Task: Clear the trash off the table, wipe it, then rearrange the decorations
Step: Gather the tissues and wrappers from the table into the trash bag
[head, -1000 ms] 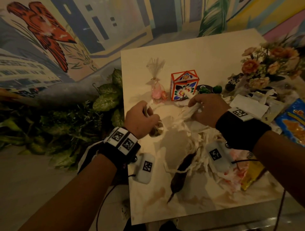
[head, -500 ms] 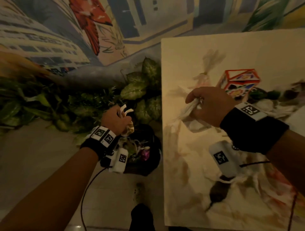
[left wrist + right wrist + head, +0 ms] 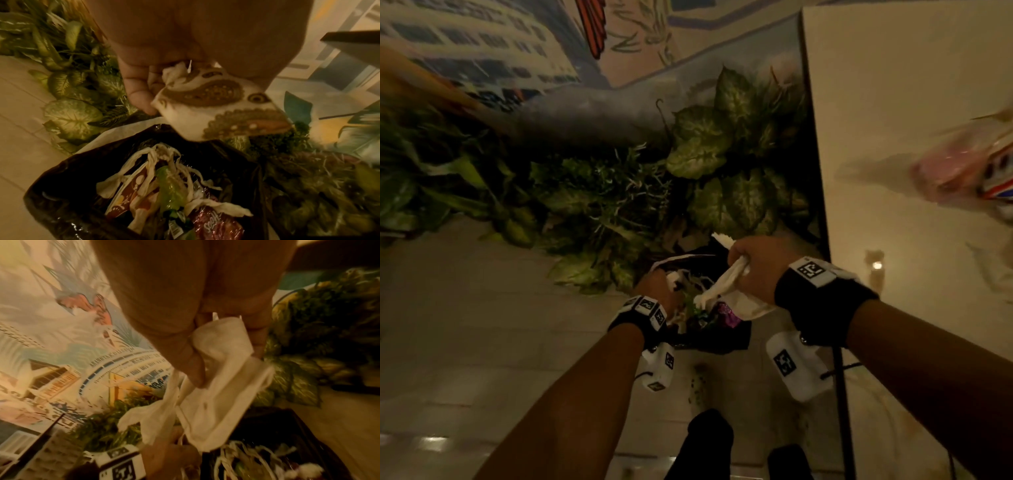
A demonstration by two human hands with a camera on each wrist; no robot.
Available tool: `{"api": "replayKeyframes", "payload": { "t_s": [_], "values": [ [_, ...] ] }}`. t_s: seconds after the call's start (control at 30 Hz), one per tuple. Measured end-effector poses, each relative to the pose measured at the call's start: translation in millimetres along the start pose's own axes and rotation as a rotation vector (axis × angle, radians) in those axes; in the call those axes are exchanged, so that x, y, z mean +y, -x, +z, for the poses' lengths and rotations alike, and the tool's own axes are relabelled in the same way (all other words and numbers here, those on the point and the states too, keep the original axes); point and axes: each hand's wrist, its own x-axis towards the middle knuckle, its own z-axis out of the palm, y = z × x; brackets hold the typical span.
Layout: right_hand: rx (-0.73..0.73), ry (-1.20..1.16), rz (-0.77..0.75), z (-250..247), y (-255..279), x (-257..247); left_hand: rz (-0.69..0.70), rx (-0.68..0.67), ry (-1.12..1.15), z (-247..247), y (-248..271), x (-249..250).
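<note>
Below the head camera, on the tiled floor (image 3: 482, 308) beside the table (image 3: 893, 137), both hands hang over a black trash bag (image 3: 722, 342). Nearest, the right hand (image 3: 756, 270) has its fingers and thumb curled tight round a bunch of crumpled white napkins (image 3: 726, 284), which droop in long folds toward the bag's mouth. Just beyond and lower, the left hand (image 3: 657, 287) pinches a patterned paper scrap (image 3: 222, 105), cream with brown paisley shapes, together with a shred of white tissue, right above the bag's rim. Inside the bag lie white paper strips (image 3: 168, 164), a green wrapper (image 3: 170, 190), a reddish-brown packet (image 3: 125, 199) and a shiny dark red wrapper (image 3: 218, 225). Leafy green plants (image 3: 705, 154) crowd the floor behind the bag, against a painted mural wall (image 3: 482, 44). Farther right on the table, a blurred pink cellophane packet (image 3: 955, 164) lies near the frame's edge.
</note>
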Motion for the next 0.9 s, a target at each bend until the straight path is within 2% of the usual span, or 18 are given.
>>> {"api": "replayKeyframes", "payload": {
  "t_s": [0.1, 0.27, 0.4, 0.5, 0.57, 0.73, 0.9],
  "values": [
    [-0.084, -0.03, 0.056, 30, -23, 0, 0.033, -0.072, -0.064, 12, -19, -11],
    [-0.19, -0.02, 0.15, 71, -56, 9, -0.041, -0.156, -0.057, 38, -58, -34],
    [-0.212, -0.027, 0.181, 102, -80, 17, 0.038, -0.253, 0.036, 56, -77, -57],
    [-0.194, -0.05, 0.192, 123, -97, 23, 0.048, -0.179, 0.129, 61, -82, -73],
    [-0.189, -0.061, 0.202, 134, -108, 25, 0.051, -0.19, 0.198, 61, -80, -77],
    [-0.16, -0.097, 0.202, 151, -126, 27, 0.034, -0.069, 0.246, 62, -81, -85],
    [-0.154, -0.108, 0.205, 141, -115, 27, 0.025, 0.013, 0.304, 43, -72, -80]
  ]
}}
